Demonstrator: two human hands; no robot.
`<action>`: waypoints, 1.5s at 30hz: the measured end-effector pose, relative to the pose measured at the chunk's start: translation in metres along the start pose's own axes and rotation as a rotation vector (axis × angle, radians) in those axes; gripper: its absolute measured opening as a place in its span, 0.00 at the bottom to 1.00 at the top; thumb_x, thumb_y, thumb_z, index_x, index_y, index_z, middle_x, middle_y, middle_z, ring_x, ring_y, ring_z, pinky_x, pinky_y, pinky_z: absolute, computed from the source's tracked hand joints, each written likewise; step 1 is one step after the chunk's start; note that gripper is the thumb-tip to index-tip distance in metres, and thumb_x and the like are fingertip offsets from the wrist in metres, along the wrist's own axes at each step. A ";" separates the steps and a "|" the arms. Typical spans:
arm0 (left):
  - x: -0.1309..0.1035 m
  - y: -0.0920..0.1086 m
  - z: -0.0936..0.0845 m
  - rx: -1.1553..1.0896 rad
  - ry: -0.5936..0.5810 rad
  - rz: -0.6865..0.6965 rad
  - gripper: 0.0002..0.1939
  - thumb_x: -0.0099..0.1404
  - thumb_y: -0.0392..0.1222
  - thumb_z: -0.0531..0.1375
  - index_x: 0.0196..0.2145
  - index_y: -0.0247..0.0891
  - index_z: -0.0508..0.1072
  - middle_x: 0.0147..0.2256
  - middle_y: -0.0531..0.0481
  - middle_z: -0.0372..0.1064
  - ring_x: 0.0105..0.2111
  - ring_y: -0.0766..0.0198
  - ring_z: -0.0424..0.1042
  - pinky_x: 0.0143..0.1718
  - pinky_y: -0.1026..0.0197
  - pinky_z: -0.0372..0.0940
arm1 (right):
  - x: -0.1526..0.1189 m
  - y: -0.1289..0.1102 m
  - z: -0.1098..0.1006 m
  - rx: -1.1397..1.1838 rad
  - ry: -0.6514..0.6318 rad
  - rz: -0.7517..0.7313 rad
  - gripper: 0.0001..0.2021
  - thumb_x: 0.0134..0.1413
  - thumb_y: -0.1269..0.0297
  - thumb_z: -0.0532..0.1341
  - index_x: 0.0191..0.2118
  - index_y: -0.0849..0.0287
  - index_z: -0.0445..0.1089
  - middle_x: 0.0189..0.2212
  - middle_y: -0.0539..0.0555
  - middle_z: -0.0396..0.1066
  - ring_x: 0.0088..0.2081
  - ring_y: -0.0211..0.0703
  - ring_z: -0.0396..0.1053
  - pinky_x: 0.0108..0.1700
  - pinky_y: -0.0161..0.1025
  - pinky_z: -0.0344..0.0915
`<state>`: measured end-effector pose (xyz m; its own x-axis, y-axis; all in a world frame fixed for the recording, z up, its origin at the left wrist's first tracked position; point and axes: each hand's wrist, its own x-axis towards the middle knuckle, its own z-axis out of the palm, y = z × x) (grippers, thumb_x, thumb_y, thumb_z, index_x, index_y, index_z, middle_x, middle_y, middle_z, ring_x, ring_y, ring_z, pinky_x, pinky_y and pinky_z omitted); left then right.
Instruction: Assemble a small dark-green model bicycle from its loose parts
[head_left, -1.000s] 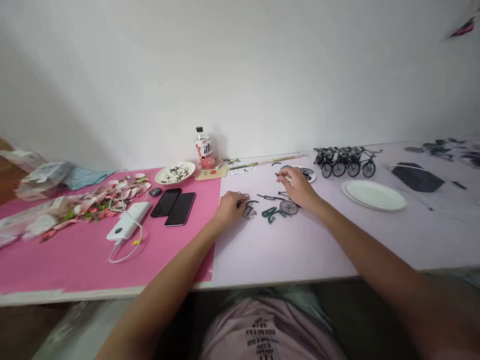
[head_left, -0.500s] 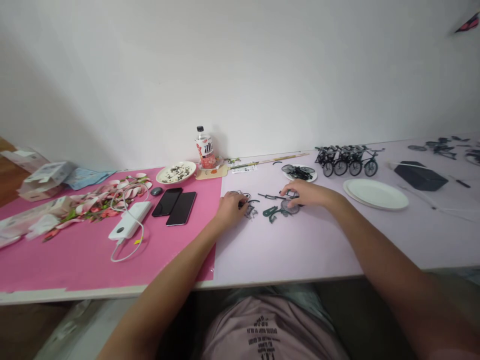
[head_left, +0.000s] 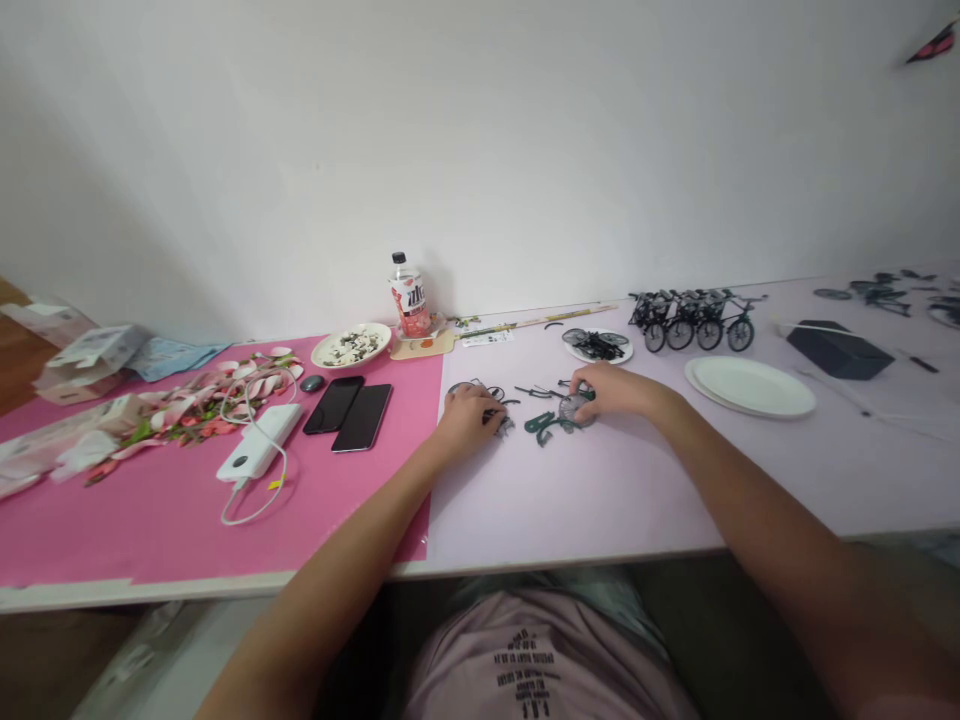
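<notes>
My left hand (head_left: 470, 420) rests on the table with its fingers curled over small dark bicycle parts (head_left: 504, 426). Whatever lies under those fingertips is mostly hidden. My right hand (head_left: 604, 388) is closed at the edge of a thin spoked toy wheel (head_left: 571, 408), thumb and fingers against it. Green toy frame parts (head_left: 540, 424) lie between the two hands, touching or close beside the wheel. Thin black rods (head_left: 531, 391) lie just behind them.
Behind my right hand, a small plate (head_left: 626, 352) holds black parts and wheels. Several assembled toy bicycles (head_left: 694, 322) stand by the wall. White plates (head_left: 757, 388) and a dark block (head_left: 840, 350) are rightward. Phones (head_left: 362, 417), a power bank (head_left: 259, 443) and a bottle (head_left: 410, 300) are leftward.
My right hand has shifted slightly, its fingers drawn in closer around the wheel. My left fingers have moved a little over the small parts.
</notes>
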<state>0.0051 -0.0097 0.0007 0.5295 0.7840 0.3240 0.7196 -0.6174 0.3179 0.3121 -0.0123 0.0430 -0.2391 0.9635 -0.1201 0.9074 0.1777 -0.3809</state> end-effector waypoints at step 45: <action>0.005 0.005 -0.002 -0.537 0.373 -0.205 0.09 0.66 0.42 0.67 0.43 0.41 0.84 0.40 0.45 0.80 0.39 0.59 0.78 0.46 0.56 0.74 | -0.002 -0.049 0.043 0.278 0.283 -0.300 0.15 0.64 0.47 0.63 0.41 0.54 0.77 0.40 0.57 0.73 0.39 0.48 0.72 0.44 0.43 0.67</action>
<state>0.0105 -0.0091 0.0053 0.1469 0.8730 0.4652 0.4154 -0.4812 0.7719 0.2530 -0.0315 0.0227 -0.3373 0.9015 0.2710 0.6770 0.4324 -0.5955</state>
